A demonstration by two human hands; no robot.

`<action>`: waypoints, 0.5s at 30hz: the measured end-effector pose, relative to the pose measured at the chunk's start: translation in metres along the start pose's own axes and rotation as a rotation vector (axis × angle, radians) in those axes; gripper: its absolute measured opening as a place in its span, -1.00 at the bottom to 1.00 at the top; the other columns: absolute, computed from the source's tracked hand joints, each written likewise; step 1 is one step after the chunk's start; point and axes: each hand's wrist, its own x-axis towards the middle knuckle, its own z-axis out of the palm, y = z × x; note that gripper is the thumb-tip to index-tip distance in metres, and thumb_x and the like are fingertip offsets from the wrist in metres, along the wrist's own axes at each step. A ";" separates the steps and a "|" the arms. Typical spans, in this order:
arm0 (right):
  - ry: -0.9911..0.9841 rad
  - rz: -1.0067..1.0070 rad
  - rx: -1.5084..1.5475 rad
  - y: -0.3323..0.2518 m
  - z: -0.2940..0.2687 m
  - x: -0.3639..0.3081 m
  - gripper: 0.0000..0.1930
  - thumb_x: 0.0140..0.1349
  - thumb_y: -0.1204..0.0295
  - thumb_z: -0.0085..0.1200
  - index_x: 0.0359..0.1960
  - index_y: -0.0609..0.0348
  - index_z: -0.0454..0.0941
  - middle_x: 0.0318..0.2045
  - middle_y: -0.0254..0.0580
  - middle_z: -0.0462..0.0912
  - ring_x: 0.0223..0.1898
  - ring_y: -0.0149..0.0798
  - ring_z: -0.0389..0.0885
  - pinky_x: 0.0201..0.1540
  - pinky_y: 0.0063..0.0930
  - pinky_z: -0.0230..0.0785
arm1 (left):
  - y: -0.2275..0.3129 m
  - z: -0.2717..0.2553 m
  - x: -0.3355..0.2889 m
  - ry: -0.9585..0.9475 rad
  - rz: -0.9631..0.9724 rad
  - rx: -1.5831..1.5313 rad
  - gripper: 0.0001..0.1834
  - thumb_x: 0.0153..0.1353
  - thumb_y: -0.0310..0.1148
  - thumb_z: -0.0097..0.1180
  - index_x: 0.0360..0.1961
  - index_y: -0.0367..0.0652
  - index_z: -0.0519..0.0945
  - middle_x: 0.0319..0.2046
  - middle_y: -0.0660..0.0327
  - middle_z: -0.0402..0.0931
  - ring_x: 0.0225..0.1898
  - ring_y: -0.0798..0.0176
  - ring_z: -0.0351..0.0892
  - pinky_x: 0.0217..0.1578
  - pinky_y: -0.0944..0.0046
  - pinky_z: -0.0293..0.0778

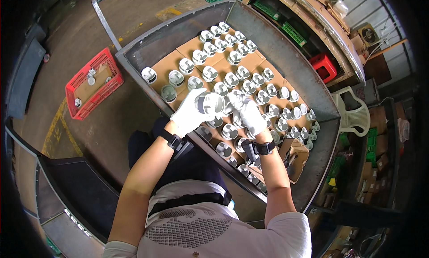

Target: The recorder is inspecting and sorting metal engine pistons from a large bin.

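My left hand [188,113], in a white glove, grips a silvery metal piston [210,104] over the near edge of a metal bin. The piston's cut-out side faces up at me. Close to its right, my gloved right hand [248,113] has its fingers drawn together; glare hides whatever they may hold. Beneath both hands, many similar pistons [229,131] stand in loose rows on brown cardboard [167,61] lining the bin.
The bin's dark metal wall [286,48] surrounds the pistons. An open cardboard box [296,162] sits in its near right corner. On the floor at left is a red plastic crate [96,90] with a few parts. A pale plastic chair [353,113] stands right, beside shelving.
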 end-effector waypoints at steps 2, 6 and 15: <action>-0.163 0.043 -0.274 -0.026 0.002 -0.007 -0.64 0.38 0.21 0.04 -0.02 0.26 0.59 -0.36 -0.19 0.70 -0.44 -0.38 0.59 -0.36 -0.45 0.42 | -0.002 0.004 0.001 -0.011 -0.018 -0.143 -0.34 0.00 -0.61 0.35 0.14 -0.31 0.33 0.07 0.10 0.48 0.08 0.26 0.52 0.05 0.24 0.55; -0.218 0.011 -0.122 0.013 0.023 0.004 -0.61 0.36 0.25 0.10 0.05 0.33 0.56 -0.38 -0.37 0.65 -0.50 -0.52 0.42 -0.45 -0.56 0.31 | -0.012 -0.004 0.006 -0.100 -0.096 -0.138 -0.30 -0.02 -0.61 0.36 0.18 -0.30 0.34 0.09 0.10 0.47 0.11 0.23 0.49 0.08 0.23 0.53; -0.213 0.231 0.063 0.069 0.000 0.089 -0.71 0.25 0.49 0.13 -0.01 0.31 0.62 -0.19 -0.12 0.73 -0.19 -0.35 0.64 -0.12 -0.50 0.50 | 0.036 -0.077 0.020 0.379 0.203 1.301 -0.64 0.31 -0.29 -0.03 0.05 -0.25 0.49 -0.52 0.12 0.61 -0.49 0.04 0.62 -0.38 0.08 0.51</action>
